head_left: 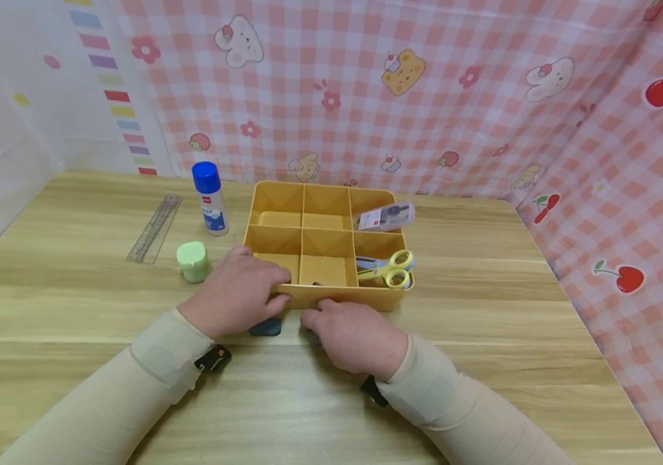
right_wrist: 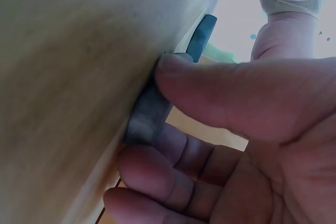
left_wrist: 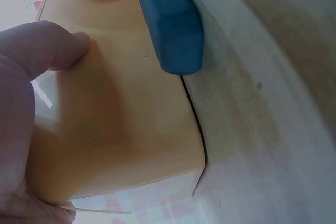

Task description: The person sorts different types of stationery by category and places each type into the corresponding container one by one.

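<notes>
A yellow six-compartment organizer box (head_left: pixel 331 296) stands on the table. My left hand (head_left: pixel 241 290) grips its front left corner, fingers over the rim and thumb against the front wall (left_wrist: pixel 131 119). Just before that wall lies a small dark blue block with rounded ends (head_left: pixel 265 327), seen close up as a teal block (left_wrist: pixel 176 30) in the left wrist view. To its right, my right hand (head_left: pixel 351 336) pinches a similar dark grey block (right_wrist: pixel 149 111) between thumb and fingers, low at the tabletop. What kind of blocks they are I cannot tell.
Yellow-handled scissors (head_left: pixel 397 270) lie in the front right compartment, a clear plastic case (head_left: pixel 389 216) in the one behind. Left of the box stand a blue-capped glue bottle (head_left: pixel 211 200) and a green container (head_left: pixel 193 261); a clear ruler (head_left: pixel 155 229) lies beyond. A patterned curtain (head_left: pixel 331 97) hangs behind.
</notes>
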Available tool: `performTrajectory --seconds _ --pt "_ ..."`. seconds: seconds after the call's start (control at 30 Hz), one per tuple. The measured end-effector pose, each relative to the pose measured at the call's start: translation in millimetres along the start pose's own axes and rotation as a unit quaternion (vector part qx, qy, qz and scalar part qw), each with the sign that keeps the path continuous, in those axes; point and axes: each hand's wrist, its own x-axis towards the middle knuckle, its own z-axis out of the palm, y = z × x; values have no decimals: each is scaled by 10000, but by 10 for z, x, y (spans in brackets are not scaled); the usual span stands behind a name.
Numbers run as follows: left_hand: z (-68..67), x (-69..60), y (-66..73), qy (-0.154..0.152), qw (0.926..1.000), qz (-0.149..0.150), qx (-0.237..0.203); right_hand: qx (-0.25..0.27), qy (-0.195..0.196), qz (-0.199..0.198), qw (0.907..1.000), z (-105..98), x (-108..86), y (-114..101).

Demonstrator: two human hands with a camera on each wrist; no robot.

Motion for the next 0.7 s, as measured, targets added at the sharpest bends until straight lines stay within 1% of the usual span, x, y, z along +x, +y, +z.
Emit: performTrajectory --seconds 0.13,0.27,0.5,0.7 --pt "-22 -1 2 -167 9995 -73 -275 39 -79 155 9998 13 1 -5" --pt "-35 -12 9 -251 9986 -146 -433 94 -111 117 9998 14 3 -8" --pt "-13 -7 -15 -239 9988 -133 -415 105 -167 94 9998 7 9 2" --pt "2 -12 -22 -213 9990 -77 -384 84 -94 -1 9999 10 -2 1"
